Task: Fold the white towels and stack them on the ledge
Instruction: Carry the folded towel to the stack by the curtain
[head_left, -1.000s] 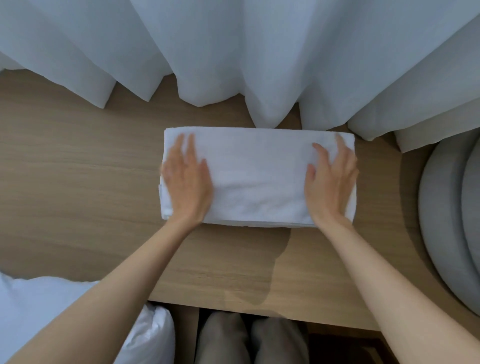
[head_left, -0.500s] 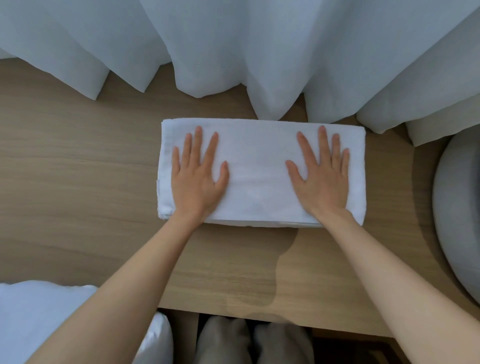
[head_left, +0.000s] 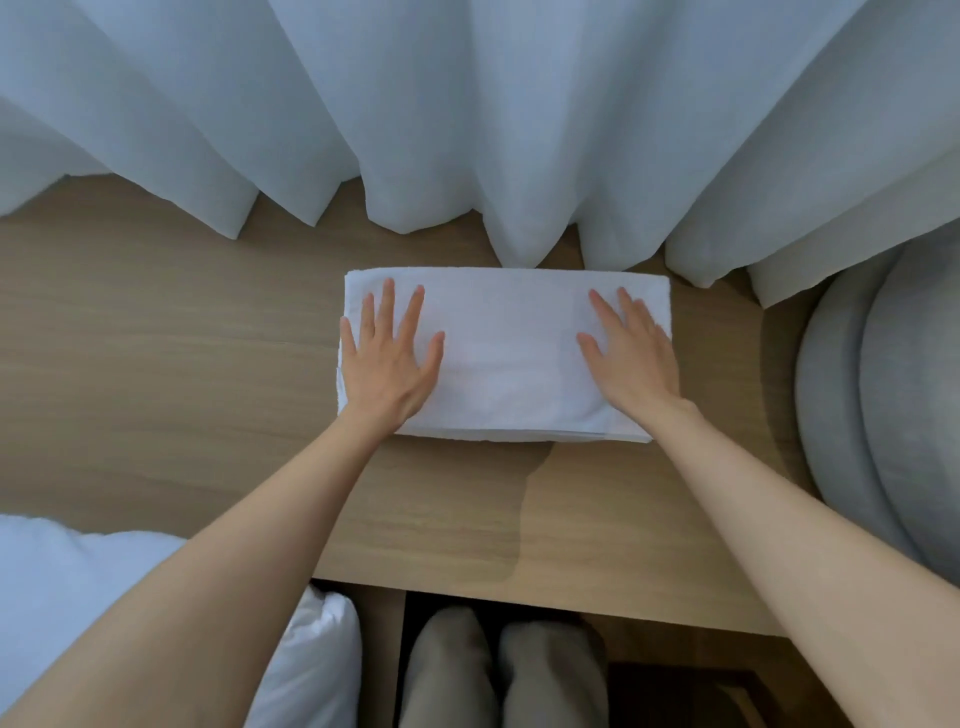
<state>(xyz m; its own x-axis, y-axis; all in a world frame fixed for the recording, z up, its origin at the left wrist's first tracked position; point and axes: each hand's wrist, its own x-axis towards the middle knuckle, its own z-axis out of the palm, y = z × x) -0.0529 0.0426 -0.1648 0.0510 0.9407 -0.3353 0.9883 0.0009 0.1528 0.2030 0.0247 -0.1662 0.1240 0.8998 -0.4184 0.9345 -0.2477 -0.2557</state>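
On the wooden ledge (head_left: 156, 374) below the curtain (head_left: 467, 130), your left hand (head_left: 392, 364) and right hand (head_left: 631, 358) lie flat, gripping nothing, on the folded towel (head_left: 509, 353); uneven pressing could skew its layers.

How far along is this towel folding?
Done: one white towel lies folded into a rectangle on the wooden ledge, by the curtain. In hand: the left hand and right hand rest flat on it, fingers straight, apparently smoothing it. Left: only this one folded bundle shows, so stacking looks barely begun; the white fabric at lower left may be more to fold, but I cannot tell.
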